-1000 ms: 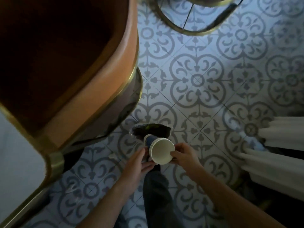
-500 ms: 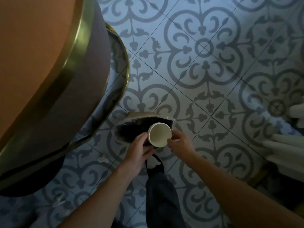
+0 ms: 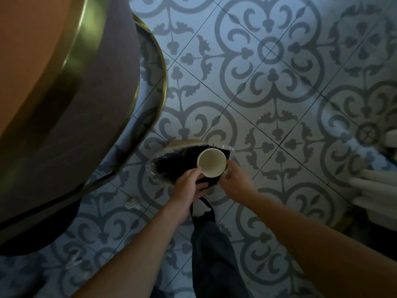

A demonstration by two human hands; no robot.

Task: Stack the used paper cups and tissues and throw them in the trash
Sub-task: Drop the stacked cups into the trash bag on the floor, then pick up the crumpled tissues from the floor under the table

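Looming at my left was the round orange table with its brass-coloured rim (image 3: 71, 61); leaning further, I judged I could have knocked my head or shoulder on it. Below me, on the grey patterned floor tiles (image 3: 268, 82), sat the small bin lined with a dark plastic bag (image 3: 169, 168), its mouth narrow and crumpled. My left hand (image 3: 189, 186) and right hand (image 3: 234, 181) each pinched a side of the white paper cup stack (image 3: 211, 162), held mouth-up directly over the bag. Released off-centre, it might have caught the liner's edge and tipped onto the floor. Tissues weren't visible to me.
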